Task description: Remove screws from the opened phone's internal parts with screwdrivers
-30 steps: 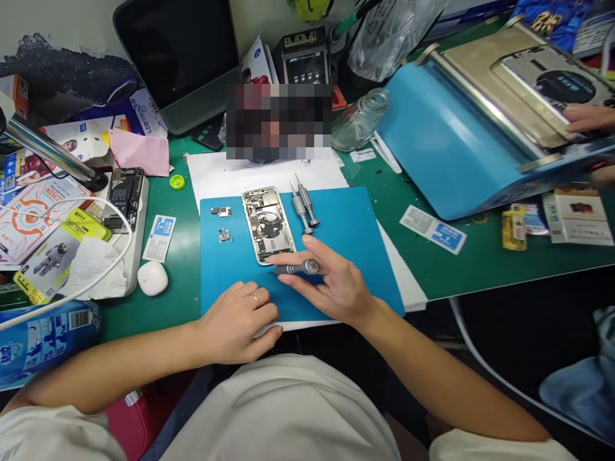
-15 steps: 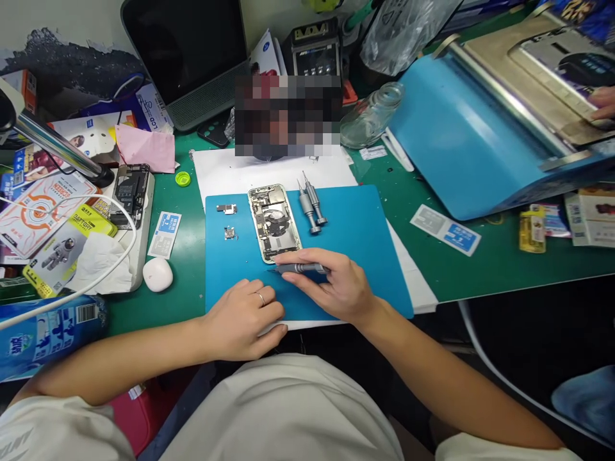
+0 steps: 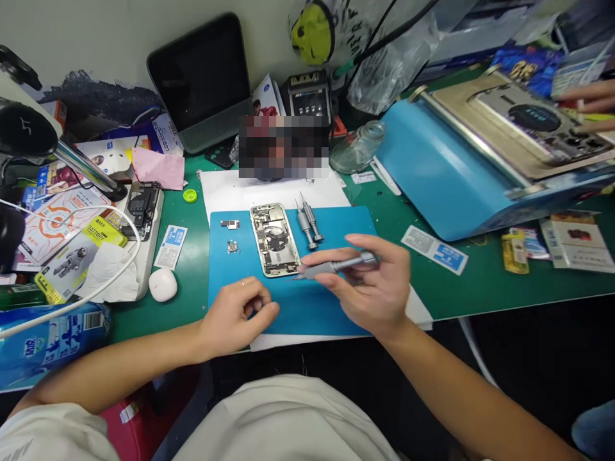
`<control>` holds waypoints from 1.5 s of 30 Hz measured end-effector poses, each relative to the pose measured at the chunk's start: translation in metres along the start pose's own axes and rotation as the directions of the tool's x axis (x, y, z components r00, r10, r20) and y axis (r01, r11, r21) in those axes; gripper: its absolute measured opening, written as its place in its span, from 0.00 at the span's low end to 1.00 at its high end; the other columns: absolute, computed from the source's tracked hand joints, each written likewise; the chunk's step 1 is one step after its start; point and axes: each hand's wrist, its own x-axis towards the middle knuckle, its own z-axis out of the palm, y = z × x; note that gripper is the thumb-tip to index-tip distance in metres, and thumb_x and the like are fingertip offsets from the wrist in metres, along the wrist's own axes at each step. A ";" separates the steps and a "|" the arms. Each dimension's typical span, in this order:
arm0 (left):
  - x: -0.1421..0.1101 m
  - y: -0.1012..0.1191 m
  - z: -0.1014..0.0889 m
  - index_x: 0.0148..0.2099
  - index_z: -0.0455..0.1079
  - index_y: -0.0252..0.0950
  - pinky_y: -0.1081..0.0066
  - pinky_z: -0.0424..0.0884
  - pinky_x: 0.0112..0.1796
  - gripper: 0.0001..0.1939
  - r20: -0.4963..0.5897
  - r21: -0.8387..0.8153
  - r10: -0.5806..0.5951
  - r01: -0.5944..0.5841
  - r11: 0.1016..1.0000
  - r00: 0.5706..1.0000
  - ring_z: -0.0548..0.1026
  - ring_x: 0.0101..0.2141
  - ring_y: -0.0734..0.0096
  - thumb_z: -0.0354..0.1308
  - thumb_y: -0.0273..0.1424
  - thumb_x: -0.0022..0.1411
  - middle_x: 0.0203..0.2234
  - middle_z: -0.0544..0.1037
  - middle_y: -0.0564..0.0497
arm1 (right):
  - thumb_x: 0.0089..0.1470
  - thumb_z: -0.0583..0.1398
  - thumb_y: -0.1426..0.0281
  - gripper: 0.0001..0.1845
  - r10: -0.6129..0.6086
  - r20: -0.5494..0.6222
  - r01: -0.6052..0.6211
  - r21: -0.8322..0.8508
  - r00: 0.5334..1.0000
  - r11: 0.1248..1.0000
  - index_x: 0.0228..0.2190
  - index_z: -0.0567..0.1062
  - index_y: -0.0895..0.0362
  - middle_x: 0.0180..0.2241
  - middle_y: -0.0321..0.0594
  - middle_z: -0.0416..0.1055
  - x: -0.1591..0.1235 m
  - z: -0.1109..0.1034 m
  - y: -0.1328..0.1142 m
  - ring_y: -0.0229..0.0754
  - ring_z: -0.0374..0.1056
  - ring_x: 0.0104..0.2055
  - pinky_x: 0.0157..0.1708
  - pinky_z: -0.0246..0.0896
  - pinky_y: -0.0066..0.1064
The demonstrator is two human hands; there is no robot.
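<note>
My right hand [image 3: 372,285] holds a grey precision screwdriver [image 3: 331,266] almost level, its thin tip pointing left just below the phone. An opened phone [image 3: 275,240] with its inner parts bare lies on the blue mat [image 3: 336,221]. Curled into a loose fist, my left hand [image 3: 240,314] rests at the mat's front left, and nothing shows in its fingers. Two more screwdrivers [image 3: 307,221] lie side by side to the right of the phone. Left of it sit two small phone parts, a metal-and-black piece [image 3: 230,224] and a smaller one [image 3: 232,246].
A white earbud case [image 3: 163,285] and a second opened phone [image 3: 143,208] are at the left, among boxes. A large blue machine [image 3: 432,186] bearing an opened device stands at the right; another person's hand [image 3: 590,102] is beside it. A glass jar [image 3: 358,147] stands behind.
My right hand has risen and moved right with the screwdriver, its fingers loosened around the handle. My left hand has turned slightly and drawn left. The view has tilted up.
</note>
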 end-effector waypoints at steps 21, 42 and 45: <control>0.004 -0.002 0.001 0.50 0.81 0.33 0.78 0.64 0.25 0.15 -0.027 0.049 -0.107 0.108 0.993 0.994 0.68 0.21 0.79 0.61 0.36 0.68 0.31 0.84 0.50 | 0.59 0.69 0.60 0.27 0.211 0.092 -0.230 0.330 0.973 0.916 0.55 0.67 0.50 0.31 0.36 0.81 0.017 0.018 0.023 0.43 0.81 0.33 0.34 0.82 0.35; 0.003 -0.002 -0.002 0.48 0.82 0.34 0.76 0.74 0.34 0.10 -0.033 0.141 0.068 -0.063 0.988 0.997 0.84 0.33 0.70 0.60 0.31 0.73 0.37 0.86 0.50 | 0.61 0.68 0.66 0.24 0.235 0.220 -0.286 0.243 0.947 0.927 0.56 0.70 0.49 0.34 0.35 0.82 0.018 0.016 0.019 0.36 0.79 0.33 0.34 0.78 0.26; 0.003 -0.001 -0.003 0.46 0.82 0.33 0.77 0.74 0.35 0.11 -0.025 0.140 0.070 -0.066 0.988 0.997 0.84 0.33 0.69 0.59 0.31 0.73 0.35 0.86 0.50 | 0.61 0.68 0.67 0.24 0.210 0.218 -0.261 0.243 0.953 0.934 0.57 0.70 0.50 0.34 0.35 0.82 0.019 0.017 0.020 0.37 0.80 0.35 0.34 0.78 0.25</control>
